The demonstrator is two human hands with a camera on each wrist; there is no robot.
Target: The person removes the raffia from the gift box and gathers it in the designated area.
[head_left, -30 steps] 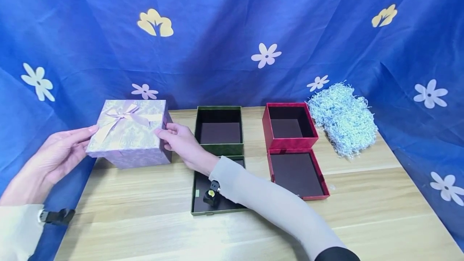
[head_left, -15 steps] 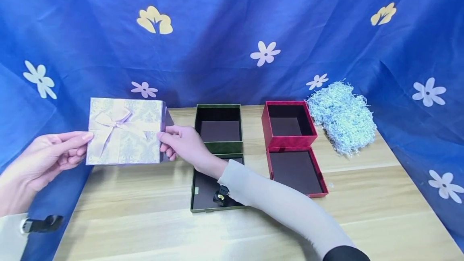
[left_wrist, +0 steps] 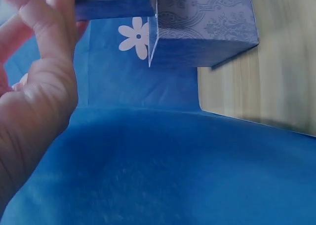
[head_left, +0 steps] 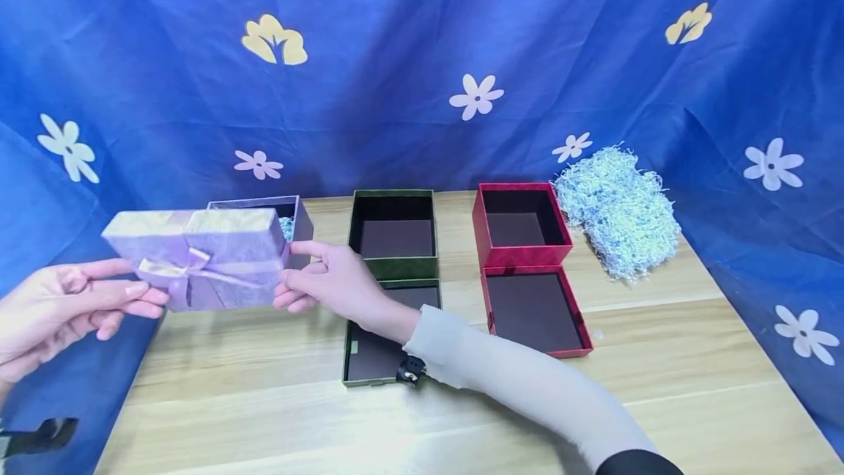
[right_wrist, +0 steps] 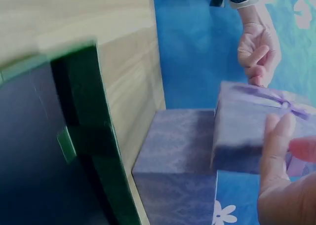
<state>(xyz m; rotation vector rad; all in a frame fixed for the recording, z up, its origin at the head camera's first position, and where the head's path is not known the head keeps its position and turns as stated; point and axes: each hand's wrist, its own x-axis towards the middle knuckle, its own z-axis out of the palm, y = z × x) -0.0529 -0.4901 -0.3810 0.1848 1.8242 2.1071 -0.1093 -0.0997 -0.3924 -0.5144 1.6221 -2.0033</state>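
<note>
A pale purple patterned box lid [head_left: 231,248] with a ribbon bow [head_left: 187,266] hangs tilted in front of its box [head_left: 302,229] in the head view. My left hand [head_left: 66,310] pinches the lid's left end. At the other end, my right hand [head_left: 339,281] grips the lid's edge between thumb and fingers. Behind the lid the box's opening shows, with a little light blue shredded paper [head_left: 286,228] inside; the lid hides most of the box. In the right wrist view, the lid [right_wrist: 242,131] stands out past the box [right_wrist: 177,141].
A dark green box [head_left: 395,266] stands right of the purple one, its lid [head_left: 372,369] lying in front. Farther right are a red box [head_left: 524,255] and its lid [head_left: 537,310]. A pile of light blue shredded paper [head_left: 620,215] lies at the back right of the wooden table [head_left: 659,358].
The purple lid has come off its box, moving toward me and to the left. Its bow side has tipped toward me, and the box's opening now shows. Both hands have moved with it.
</note>
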